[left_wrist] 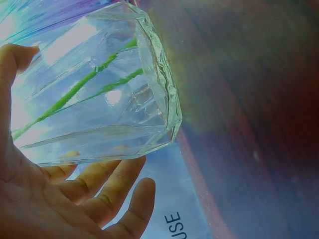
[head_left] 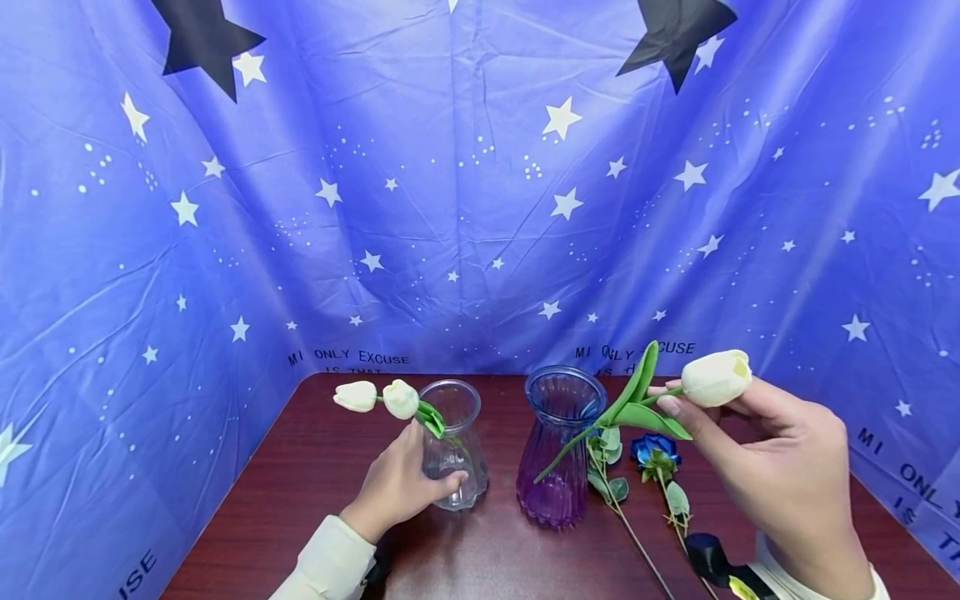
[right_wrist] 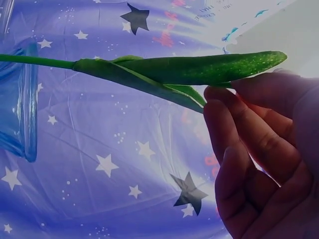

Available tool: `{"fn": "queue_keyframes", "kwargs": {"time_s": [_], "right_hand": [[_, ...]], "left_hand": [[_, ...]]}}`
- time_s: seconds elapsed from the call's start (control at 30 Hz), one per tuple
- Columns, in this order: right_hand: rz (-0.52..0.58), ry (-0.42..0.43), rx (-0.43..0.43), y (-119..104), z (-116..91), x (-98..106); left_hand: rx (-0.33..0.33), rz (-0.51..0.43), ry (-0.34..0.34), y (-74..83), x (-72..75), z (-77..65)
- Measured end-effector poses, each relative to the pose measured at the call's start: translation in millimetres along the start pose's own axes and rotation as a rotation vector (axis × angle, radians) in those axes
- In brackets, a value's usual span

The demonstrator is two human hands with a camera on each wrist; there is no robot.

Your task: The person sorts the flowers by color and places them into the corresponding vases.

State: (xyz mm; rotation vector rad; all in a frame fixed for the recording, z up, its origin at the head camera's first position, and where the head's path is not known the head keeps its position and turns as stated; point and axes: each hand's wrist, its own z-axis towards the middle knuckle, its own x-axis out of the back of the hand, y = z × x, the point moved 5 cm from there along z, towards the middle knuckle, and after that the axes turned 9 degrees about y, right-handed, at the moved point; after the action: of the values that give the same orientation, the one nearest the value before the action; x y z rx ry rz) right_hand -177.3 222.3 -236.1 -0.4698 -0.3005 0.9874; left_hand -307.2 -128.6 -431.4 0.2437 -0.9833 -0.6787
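Observation:
My left hand holds a clear glass vase on the table, with the thumb across its front and the other fingers along its far side. Two white tulips lean out of it to the left, their green stems showing through the glass. Higher up on the right, my right hand pinches a third white tulip by the stem just below the bloom. Its leaves point toward the hand, and its stem slants down to the left, overlapping a blue-purple glass vase in the head view.
Right of the purple vase, a blue rose lies on the dark red wooden table. Beside it is another leafy stem, its top hidden behind the tulip leaves. A blue star-printed cloth surrounds the table's back and sides.

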Motion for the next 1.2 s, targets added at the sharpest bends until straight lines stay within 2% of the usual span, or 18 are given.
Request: {"fn": "queue_keyframes", "kwargs": {"time_s": [0.27,0.37,0.5,0.57,0.63,0.73,0.87,1.0,1.2], "right_hand": [[0.056,0.024,0.049,-10,-1,-3],[0.246,0.052,0.064,-15,0,-5],[0.596,0.100,0.097,-21,2,-9],[0.666,0.134,0.122,-22,2,-10],[0.684,0.164,0.134,-22,3,-10],[0.653,0.199,0.143,-21,2,-9],[0.643,0.208,0.142,-21,1,-9],[0.681,0.224,0.158,-22,2,-11],[0.691,0.321,0.180,-24,0,-14]], "left_hand": [[-0.008,0.000,0.005,0.6,0.3,0.1],[-0.005,0.001,0.003,0.5,0.2,0.1],[0.002,0.006,-0.001,0.0,-0.1,0.0],[0.003,0.007,-0.001,-0.4,-0.3,0.0],[0.004,0.008,-0.001,-0.7,-0.6,-0.1],[0.002,0.006,0.002,-0.5,-0.7,-0.4],[0.000,0.001,0.002,0.2,-0.4,-0.1],[0.005,-0.002,-0.002,0.1,0.0,0.0],[0.014,0.001,-0.010,0.0,0.1,-0.1]]}}
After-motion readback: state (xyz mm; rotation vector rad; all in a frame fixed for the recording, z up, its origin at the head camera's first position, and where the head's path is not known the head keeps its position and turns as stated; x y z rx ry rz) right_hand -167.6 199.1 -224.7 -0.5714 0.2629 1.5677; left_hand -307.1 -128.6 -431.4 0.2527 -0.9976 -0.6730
